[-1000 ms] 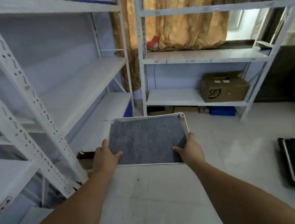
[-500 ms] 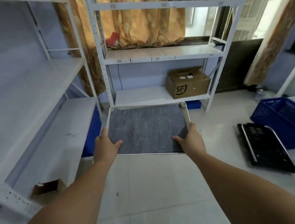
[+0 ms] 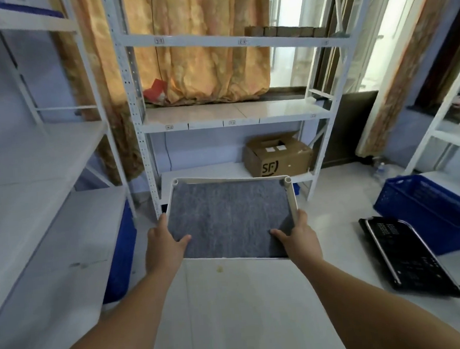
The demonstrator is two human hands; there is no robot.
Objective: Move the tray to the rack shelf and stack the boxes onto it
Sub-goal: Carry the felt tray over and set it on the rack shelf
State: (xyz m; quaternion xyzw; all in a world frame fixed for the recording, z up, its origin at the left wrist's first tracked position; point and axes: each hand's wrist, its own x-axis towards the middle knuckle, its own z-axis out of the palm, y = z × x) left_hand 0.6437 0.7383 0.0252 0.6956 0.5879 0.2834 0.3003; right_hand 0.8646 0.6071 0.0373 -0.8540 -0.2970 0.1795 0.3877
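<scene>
White steel shelving fills the room: one rack [image 3: 232,115] stands straight ahead, its top cut off by the frame, and a second rack [image 3: 29,162] runs along the left, only partly in view. Pale floor tiles [image 3: 248,316] lie beneath, with a small yellowish stain close to the tray. An orange curtain [image 3: 200,52] hangs behind the facing rack, covering part of a bright window. At right a blue plastic crate [image 3: 424,208] sits on the floor, its far end cut off, beside a flat black perforated object [image 3: 405,254] that is hard to identify. The tray [image 3: 229,215], white-rimmed and lined with grey felt, is held up in front of the facing rack's lowest shelf, hiding part of it. A brown cardboard box [image 3: 277,155] marked SF stands on that shelf, just beyond the tray's far right corner. The left hand [image 3: 164,244] and right hand [image 3: 299,235] grip the tray's near corners, thumbs on the felt, fingers hidden underneath. Small brown boxes [image 3: 283,30] line an upper shelf, too distant to count.
</scene>
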